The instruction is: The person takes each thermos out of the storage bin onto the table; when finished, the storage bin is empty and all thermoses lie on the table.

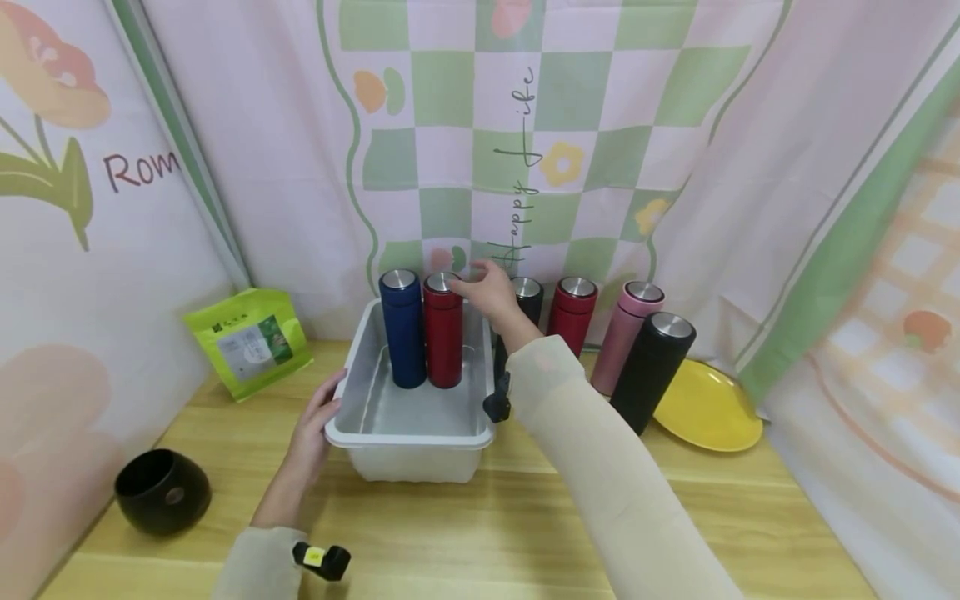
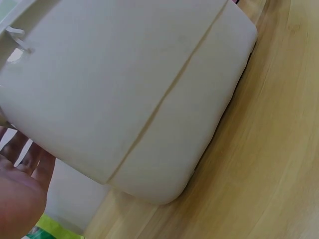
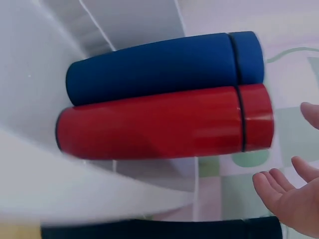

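A blue thermos bottle (image 1: 403, 329) and a red thermos bottle (image 1: 444, 333) stand side by side inside a pale grey plastic bin (image 1: 416, 440). Just above and right of the red bottle's steel cap is my right hand (image 1: 491, 293), fingers spread. The right wrist view shows its fingertips (image 3: 269, 186) apart from the red bottle (image 3: 164, 122), holding nothing. My left hand (image 1: 313, 429) rests along the bin's left side, fingers at the rim. In the left wrist view its straight fingers (image 2: 37, 162) lie against the bin's outer wall (image 2: 119, 89).
Right of the bin stand a black bottle (image 1: 528, 302), partly behind my arm, a second red bottle (image 1: 573, 317), a pink bottle (image 1: 626, 337) and another black bottle (image 1: 652, 371). A yellow plate (image 1: 712, 408), a green pouch (image 1: 251, 343) and a dark round cup (image 1: 162, 492) flank them on the wooden table.
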Demonstrator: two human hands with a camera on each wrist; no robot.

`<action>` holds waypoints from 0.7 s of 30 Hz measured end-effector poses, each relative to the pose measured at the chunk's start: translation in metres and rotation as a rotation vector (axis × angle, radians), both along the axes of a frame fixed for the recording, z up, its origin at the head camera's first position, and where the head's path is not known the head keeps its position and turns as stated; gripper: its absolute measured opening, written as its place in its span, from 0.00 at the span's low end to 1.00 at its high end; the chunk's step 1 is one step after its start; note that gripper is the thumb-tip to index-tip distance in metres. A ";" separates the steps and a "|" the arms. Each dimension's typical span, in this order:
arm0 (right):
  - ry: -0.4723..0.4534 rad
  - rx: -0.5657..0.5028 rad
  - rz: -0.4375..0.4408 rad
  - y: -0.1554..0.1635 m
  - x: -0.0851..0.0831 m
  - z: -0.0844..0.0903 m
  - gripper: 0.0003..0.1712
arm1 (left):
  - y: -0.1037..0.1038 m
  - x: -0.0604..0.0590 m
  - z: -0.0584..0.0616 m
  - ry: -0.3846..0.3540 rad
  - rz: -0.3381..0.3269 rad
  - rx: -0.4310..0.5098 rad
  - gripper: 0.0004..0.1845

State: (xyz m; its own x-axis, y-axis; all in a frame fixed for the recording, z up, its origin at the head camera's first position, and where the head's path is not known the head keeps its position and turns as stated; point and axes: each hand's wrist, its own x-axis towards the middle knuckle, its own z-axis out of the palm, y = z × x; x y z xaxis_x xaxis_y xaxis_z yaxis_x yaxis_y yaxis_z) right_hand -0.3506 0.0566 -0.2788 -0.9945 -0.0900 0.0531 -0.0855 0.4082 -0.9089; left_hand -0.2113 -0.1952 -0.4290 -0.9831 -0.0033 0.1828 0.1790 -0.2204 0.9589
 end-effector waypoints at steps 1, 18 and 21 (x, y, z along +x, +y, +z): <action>-0.001 0.008 -0.007 -0.003 -0.001 -0.002 0.40 | 0.000 0.000 0.000 0.002 -0.001 0.002 0.28; 0.087 0.212 -0.024 -0.031 -0.011 -0.030 0.43 | 0.000 -0.001 -0.002 -0.007 0.005 0.003 0.28; 0.102 0.194 -0.032 -0.033 -0.009 -0.029 0.41 | 0.000 0.000 -0.002 -0.010 0.005 -0.001 0.28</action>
